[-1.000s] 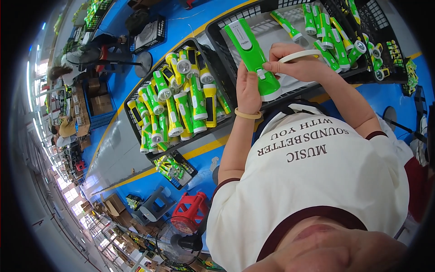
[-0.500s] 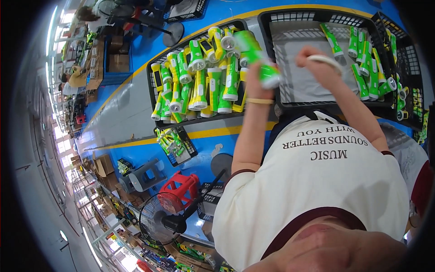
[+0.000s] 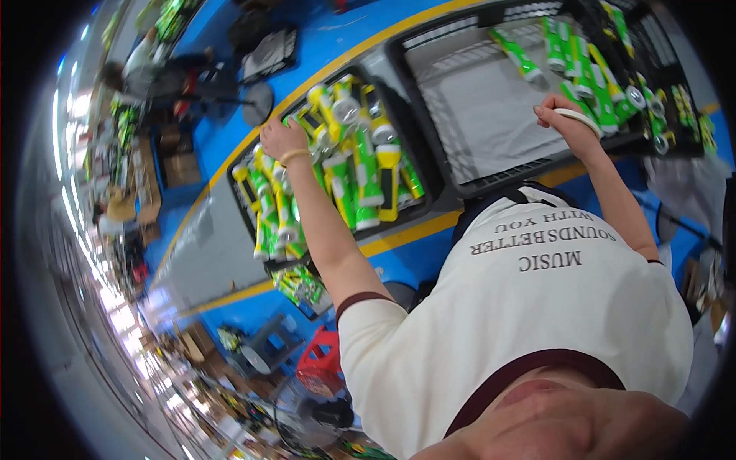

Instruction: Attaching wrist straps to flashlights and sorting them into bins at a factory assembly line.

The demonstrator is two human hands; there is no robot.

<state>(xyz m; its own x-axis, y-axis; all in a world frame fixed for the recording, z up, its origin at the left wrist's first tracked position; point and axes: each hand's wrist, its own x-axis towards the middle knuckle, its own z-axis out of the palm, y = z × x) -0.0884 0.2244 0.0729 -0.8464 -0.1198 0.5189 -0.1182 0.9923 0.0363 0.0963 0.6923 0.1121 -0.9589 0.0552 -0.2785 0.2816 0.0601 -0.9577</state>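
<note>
My left hand (image 3: pixel 284 140) is at the far left part of the left crate (image 3: pixel 423 201), its fingers closed on a green flashlight (image 3: pixel 289 121) that is mostly hidden beneath them. Around it lie many green-and-white and yellow flashlights (image 3: pixel 366 176), piled at different angles. My right hand (image 3: pixel 566 121) hovers over the right crate (image 3: pixel 474 184) with curled fingers and nothing visible in them; a white bangle is on that wrist. Nearest to it are several green flashlights (image 3: pixel 599 96) at the crate's right side. One flashlight (image 3: pixel 516 55) lies a little apart from them.
Grey sheeting (image 3: pixel 479 115) lines the right crate. Another crate with flashlights (image 3: pixel 661 115) adjoins on the right. A smaller crate (image 3: pixel 310 295), a red stool (image 3: pixel 320 360) and a fan (image 3: pixel 322 414) stand at the lower left. People work beyond, at the upper left.
My left hand has swung left, from between the crates to the left crate's far side; the flashlight it carried no longer shows in full. My right hand stays curled over the right crate. The view has shifted.
</note>
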